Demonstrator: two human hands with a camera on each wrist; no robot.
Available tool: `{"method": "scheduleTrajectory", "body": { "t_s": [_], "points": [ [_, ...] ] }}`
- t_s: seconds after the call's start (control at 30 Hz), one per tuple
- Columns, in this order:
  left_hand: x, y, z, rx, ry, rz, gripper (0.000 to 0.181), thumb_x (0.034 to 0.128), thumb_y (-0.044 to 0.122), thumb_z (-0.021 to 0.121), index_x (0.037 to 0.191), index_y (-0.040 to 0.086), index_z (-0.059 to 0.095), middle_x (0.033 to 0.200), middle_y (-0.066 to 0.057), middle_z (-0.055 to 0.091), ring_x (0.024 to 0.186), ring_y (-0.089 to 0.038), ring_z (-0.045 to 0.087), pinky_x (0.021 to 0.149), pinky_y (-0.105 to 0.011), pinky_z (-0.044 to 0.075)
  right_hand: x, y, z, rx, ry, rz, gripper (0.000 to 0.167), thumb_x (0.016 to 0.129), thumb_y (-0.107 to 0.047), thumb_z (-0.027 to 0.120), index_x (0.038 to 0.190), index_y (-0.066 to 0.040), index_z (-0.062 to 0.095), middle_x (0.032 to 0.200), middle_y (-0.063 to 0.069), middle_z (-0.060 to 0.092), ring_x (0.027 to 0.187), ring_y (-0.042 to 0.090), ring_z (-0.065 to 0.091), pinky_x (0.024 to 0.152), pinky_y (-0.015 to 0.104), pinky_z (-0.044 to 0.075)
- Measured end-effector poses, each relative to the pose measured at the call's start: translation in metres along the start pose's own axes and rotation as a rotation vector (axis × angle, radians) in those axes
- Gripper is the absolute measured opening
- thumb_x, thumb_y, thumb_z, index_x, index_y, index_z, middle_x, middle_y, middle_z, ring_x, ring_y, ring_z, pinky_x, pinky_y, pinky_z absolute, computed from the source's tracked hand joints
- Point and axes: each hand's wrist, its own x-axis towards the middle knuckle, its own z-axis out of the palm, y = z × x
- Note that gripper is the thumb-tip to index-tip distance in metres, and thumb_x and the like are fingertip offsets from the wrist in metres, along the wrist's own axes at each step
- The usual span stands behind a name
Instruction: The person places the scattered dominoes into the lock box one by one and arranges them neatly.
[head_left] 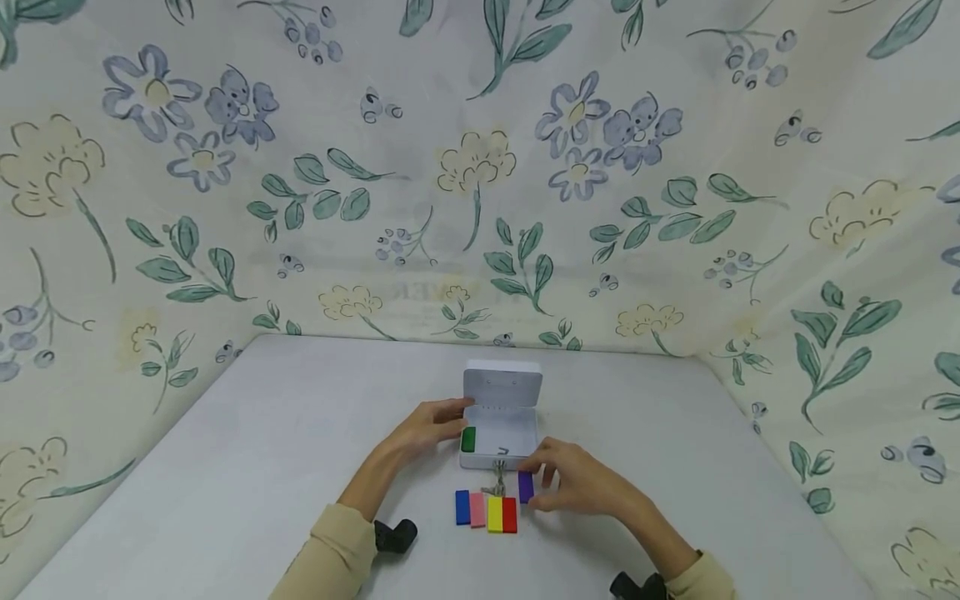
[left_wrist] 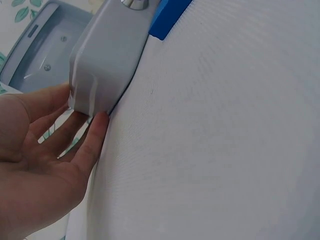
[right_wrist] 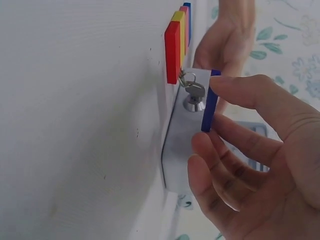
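A small pale-grey metal box (head_left: 507, 429) stands on the table with its lid (head_left: 502, 387) raised. Inside, at the left edge, lies a green block (head_left: 468, 439). My left hand (head_left: 430, 427) rests its extended fingertips against the box's left side. Between thumb and fingertip, my right hand (head_left: 577, 479) pinches a purple block (head_left: 526, 487) just in front of the box's right front corner. Keys (right_wrist: 194, 89) hang from the lock on the front face. Before the box lie a blue block (head_left: 462, 507), a pink block (head_left: 477, 509), a yellow block (head_left: 495, 514) and a red block (head_left: 510, 515).
The white table (head_left: 330, 400) ends at a flower-printed cloth (head_left: 390, 208) behind and at the sides. A black wrist mount (head_left: 396, 536) is on the left wrist, and another black mount (head_left: 637, 586) is on the right.
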Motion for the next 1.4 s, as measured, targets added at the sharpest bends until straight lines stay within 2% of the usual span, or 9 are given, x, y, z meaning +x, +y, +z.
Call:
{"method": "scheduleTrajectory", "body": {
  "t_s": [0.23, 0.4, 0.6, 0.93, 1.4],
  "points": [
    [0.001, -0.001, -0.001, -0.012, -0.014, 0.009, 0.048, 0.0955, 0.019, 0.062, 0.142, 0.01, 0.052, 0.148, -0.016, 0.05, 0.134, -0.036, 0.049, 0.11, -0.051, 0.043, 0.002, 0.003, -0.004, -0.006, 0.029, -0.028, 0.042, 0.081, -0.023, 0.08, 0.119, -0.007, 0.069, 0.104, 0.006, 0.063, 0.085, 0.015, 0.06, 0.067, 0.016, 0.052],
    [0.001, -0.002, -0.001, -0.019, -0.007, -0.01, 0.048, 0.0953, 0.019, 0.063, 0.142, 0.013, 0.053, 0.149, -0.014, 0.049, 0.135, -0.034, 0.049, 0.111, -0.051, 0.041, 0.004, 0.003, -0.004, 0.009, 0.053, -0.047, 0.041, 0.081, -0.023, 0.08, 0.118, -0.006, 0.07, 0.102, 0.007, 0.063, 0.085, 0.016, 0.061, 0.067, 0.017, 0.052],
    [-0.001, -0.004, 0.0, -0.017, 0.002, -0.024, 0.047, 0.095, 0.019, 0.063, 0.141, 0.014, 0.054, 0.147, -0.013, 0.051, 0.134, -0.033, 0.05, 0.111, -0.051, 0.042, 0.006, 0.002, -0.005, 0.01, 0.074, -0.036, 0.04, 0.081, -0.022, 0.079, 0.118, -0.007, 0.07, 0.103, 0.008, 0.063, 0.087, 0.018, 0.061, 0.068, 0.017, 0.052],
    [0.001, -0.003, -0.001, -0.019, 0.004, -0.001, 0.046, 0.0954, 0.018, 0.063, 0.141, 0.013, 0.054, 0.147, -0.014, 0.051, 0.135, -0.035, 0.049, 0.112, -0.052, 0.04, 0.014, 0.004, -0.011, 0.003, 0.119, -0.055, 0.04, 0.082, -0.019, 0.078, 0.118, -0.004, 0.069, 0.104, 0.013, 0.063, 0.09, 0.022, 0.062, 0.069, 0.016, 0.052],
    [0.0, -0.002, 0.0, -0.019, -0.003, -0.006, 0.047, 0.0954, 0.019, 0.063, 0.141, 0.013, 0.053, 0.148, -0.016, 0.05, 0.135, -0.035, 0.049, 0.112, -0.051, 0.041, 0.029, 0.009, -0.013, 0.009, 0.162, -0.024, 0.041, 0.083, -0.021, 0.078, 0.12, -0.007, 0.068, 0.108, 0.009, 0.063, 0.09, 0.017, 0.061, 0.07, 0.017, 0.051]
  ]
}}
